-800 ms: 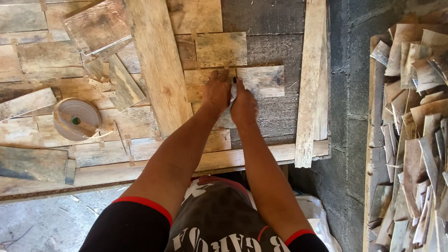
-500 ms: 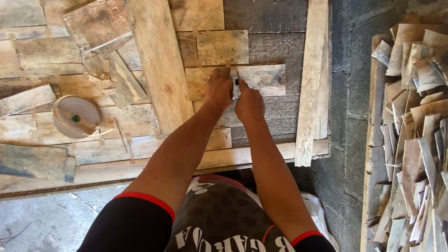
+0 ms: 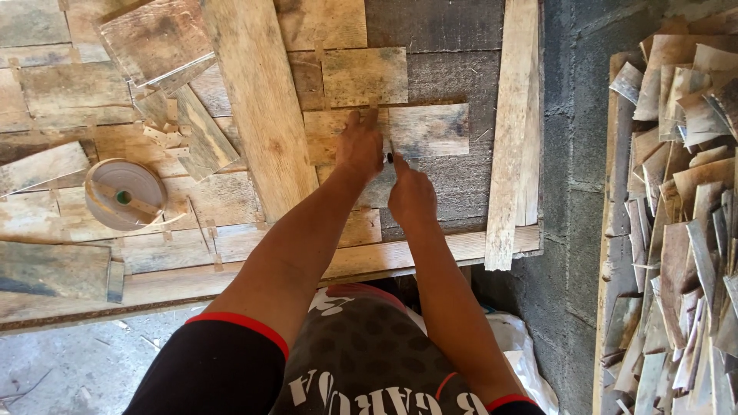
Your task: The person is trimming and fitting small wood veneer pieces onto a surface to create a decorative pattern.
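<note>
Pressing flat with spread fingers, the left hand [image 3: 360, 146] held a thin wood sheet [image 3: 338, 134] down on the workbench [image 3: 461, 246], while the right hand [image 3: 410, 192] pinched a small dark pen-like tool [image 3: 390, 157] at the seam with a neighbouring sheet [image 3: 430, 129]. Several sheets already lay edge to edge, so the layout looked partly done, with bare dark board [image 3: 438, 31] left to cover. A plank [image 3: 257, 100] crowded the left, an upright board [image 3: 511, 131] the right.

Bright even daylight, soft short shadows, no glare, sharp focus throughout, slight wide-angle bending at edges
</note>
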